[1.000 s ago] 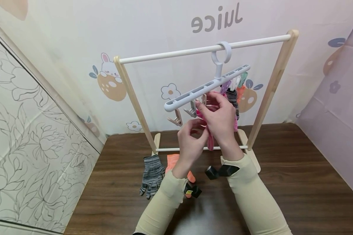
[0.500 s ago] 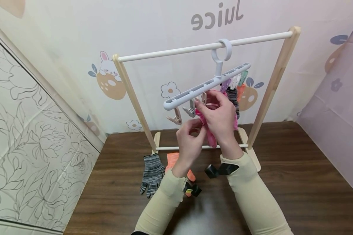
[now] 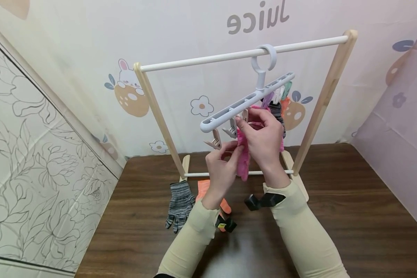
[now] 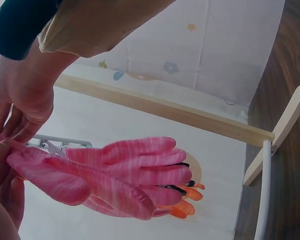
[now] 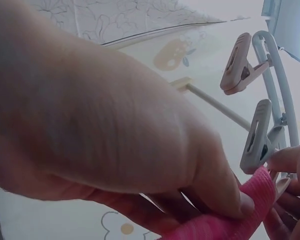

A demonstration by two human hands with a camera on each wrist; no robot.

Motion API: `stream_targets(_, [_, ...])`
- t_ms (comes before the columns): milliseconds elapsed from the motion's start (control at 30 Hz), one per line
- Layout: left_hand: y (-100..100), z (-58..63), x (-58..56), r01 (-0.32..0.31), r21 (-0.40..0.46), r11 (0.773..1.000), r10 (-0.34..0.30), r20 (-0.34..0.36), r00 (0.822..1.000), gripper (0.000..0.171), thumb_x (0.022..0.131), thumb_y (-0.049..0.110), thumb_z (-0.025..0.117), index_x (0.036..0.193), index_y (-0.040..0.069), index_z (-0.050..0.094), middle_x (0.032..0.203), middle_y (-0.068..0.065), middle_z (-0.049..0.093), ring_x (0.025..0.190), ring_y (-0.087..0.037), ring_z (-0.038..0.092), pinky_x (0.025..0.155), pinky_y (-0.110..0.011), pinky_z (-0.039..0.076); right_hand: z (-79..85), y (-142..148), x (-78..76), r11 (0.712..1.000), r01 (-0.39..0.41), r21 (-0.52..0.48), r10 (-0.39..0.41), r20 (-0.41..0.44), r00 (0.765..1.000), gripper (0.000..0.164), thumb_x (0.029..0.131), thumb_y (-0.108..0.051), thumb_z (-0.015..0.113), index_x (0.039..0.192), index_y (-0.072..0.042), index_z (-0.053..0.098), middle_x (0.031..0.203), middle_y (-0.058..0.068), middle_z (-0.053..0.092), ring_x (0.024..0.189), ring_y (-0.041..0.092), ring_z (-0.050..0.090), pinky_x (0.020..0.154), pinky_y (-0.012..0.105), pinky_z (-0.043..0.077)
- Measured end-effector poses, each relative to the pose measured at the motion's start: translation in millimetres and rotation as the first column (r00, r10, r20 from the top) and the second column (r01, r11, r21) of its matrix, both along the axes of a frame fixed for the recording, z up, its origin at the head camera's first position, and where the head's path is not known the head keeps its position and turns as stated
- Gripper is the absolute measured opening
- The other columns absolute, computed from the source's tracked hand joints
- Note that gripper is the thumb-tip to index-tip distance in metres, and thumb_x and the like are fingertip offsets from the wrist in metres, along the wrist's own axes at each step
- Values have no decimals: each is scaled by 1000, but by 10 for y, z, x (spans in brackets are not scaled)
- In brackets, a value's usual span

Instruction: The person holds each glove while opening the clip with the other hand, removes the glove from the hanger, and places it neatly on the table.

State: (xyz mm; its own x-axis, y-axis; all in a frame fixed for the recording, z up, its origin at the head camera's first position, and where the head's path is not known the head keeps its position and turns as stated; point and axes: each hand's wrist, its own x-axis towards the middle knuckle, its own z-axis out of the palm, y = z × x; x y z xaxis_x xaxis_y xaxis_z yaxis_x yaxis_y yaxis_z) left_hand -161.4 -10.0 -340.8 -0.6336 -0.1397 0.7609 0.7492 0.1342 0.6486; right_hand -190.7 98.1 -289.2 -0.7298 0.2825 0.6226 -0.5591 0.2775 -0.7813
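My left hand point(image 3: 221, 170) pinches the cuff of a pink knitted glove point(image 3: 243, 164) between thumb and fingers; the glove's fingers dangle below. Just above it, my right hand point(image 3: 266, 141) pinches a beige clip point(image 3: 245, 115) under the grey-blue hanger point(image 3: 236, 107). In the right wrist view the pink cuff point(image 5: 260, 192) lies right at that clip's jaws, partly hidden by the right fingers. A second pink glove point(image 4: 155, 150) hangs behind the first one in the left wrist view. Beside the right hand, a grey clip point(image 3: 231, 130) and another beige clip point(image 3: 214, 141) hang with nothing in them.
The hanger hooks over the white rod point(image 3: 201, 61) of a wooden rack point(image 3: 328, 96). Purple point(image 3: 267, 99), white point(image 3: 277, 95) and green clips point(image 3: 287, 89) hold hanging gloves at its far end. A grey striped glove point(image 3: 180, 204) and an orange glove point(image 3: 203, 188) lie on the table point(image 3: 351, 216).
The near end of the hanger has swung slightly right, with my right hand moving along. My left hand has shifted a little left with the pink glove's cuff, and the glove's dangling fingers have swung left.
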Motion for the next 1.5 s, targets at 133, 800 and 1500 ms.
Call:
stream_targets(133, [-9,-5,-5,13,22,1000,-13,12,1000,10,85,-6,74,95,-9,73,89,-20,73,71,-30,70,65,-40,59,-10,22,-17,1000,4,11,-4,-18,1000,36,81,-21,85,110,-2,74,99,5,69,84,11,67,77,22,55])
stream_targets(800, [-25,-32,31,13,58,998,-18,86,996,11,85,-4,75,95,-7,74,91,-18,74,74,-29,71,68,-40,60,9,59,-34,1000,13,1,-13,-7,1000,33,82,-20,84,106,0,75,97,11,73,84,14,69,78,28,57])
stream_targets(1500, [-86,-117,45,0,61,998,-6,101,995,9,84,-5,76,91,-8,73,87,-18,73,71,-30,70,65,-38,59,12,75,-25,1000,-8,-15,8,-28,1000,33,81,-19,84,107,1,75,95,10,73,77,11,67,69,20,55])
